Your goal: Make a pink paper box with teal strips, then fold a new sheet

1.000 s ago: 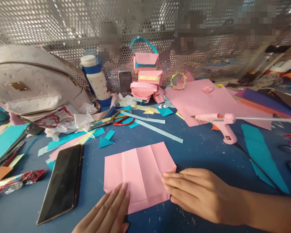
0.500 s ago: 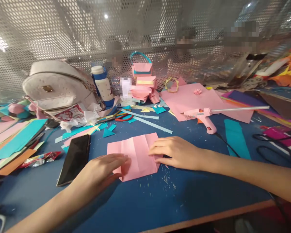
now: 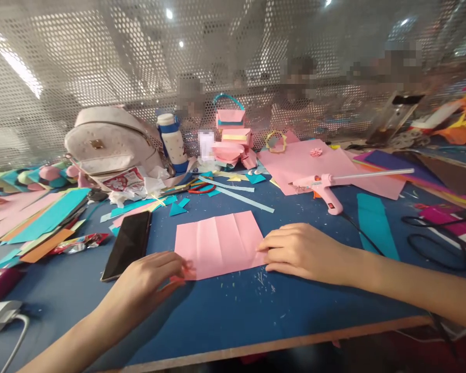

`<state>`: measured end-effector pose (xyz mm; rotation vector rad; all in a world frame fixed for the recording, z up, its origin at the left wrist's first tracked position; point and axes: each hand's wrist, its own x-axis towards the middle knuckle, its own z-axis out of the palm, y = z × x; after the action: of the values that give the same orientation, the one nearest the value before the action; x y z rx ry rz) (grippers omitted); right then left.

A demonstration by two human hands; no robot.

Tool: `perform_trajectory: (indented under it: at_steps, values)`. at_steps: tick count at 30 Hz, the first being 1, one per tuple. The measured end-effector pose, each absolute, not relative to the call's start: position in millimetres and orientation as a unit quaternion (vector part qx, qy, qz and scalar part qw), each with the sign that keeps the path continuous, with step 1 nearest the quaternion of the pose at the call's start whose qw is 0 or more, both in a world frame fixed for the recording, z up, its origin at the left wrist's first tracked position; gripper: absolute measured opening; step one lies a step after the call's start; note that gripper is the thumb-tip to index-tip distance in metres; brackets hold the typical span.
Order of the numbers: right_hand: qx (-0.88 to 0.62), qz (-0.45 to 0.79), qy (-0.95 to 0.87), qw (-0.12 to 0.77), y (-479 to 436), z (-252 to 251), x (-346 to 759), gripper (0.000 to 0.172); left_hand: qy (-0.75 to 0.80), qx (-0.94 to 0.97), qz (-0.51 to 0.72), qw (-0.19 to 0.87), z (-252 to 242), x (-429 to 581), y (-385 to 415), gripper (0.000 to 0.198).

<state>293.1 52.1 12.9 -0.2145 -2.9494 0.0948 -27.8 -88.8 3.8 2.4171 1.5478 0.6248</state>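
A creased pink paper sheet (image 3: 225, 246) lies unfolded on the blue table (image 3: 233, 305), with several fold lines running across it. At its lower left corner is my left hand (image 3: 155, 274), fingers reaching over the edge; the fingertips are blurred, so a grip cannot be made out. My right hand (image 3: 306, 254) rests at the sheet's right edge, its fingertips on the paper and the fingers slightly apart.
A black phone (image 3: 128, 243) lies left of the sheet. Behind are paper scraps, red-handled scissors (image 3: 202, 187), a bottle (image 3: 173, 145), a backpack (image 3: 108, 140) and small pink paper bags (image 3: 233, 140). A pink glue gun (image 3: 326, 189) with its cable lies right.
Both hands have drawn outward from the middle of the sheet to its edges. The sheet lies flatter and more spread out. The camera view has turned slightly left.
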Motion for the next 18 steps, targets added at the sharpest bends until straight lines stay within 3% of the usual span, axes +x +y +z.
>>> perform_trajectory:
  at_steps: [7,9,12,18]
  values:
    - [-0.139,0.133,-0.979,0.072,49,12,293,0.018,0.541,0.802,0.217,0.132,-6,-32,-96,0.020]
    - [-0.139,0.120,-0.981,0.058,49,15,290,0.012,0.548,0.806,0.200,0.101,-6,-30,-93,0.017]
    - [-0.104,0.063,-0.991,0.063,50,15,286,0.024,0.531,0.828,0.173,0.049,-4,-22,-87,0.014]
    - [-0.034,-0.017,-0.997,0.073,52,14,275,0.017,0.429,0.892,0.128,0.065,8,16,-81,0.037]
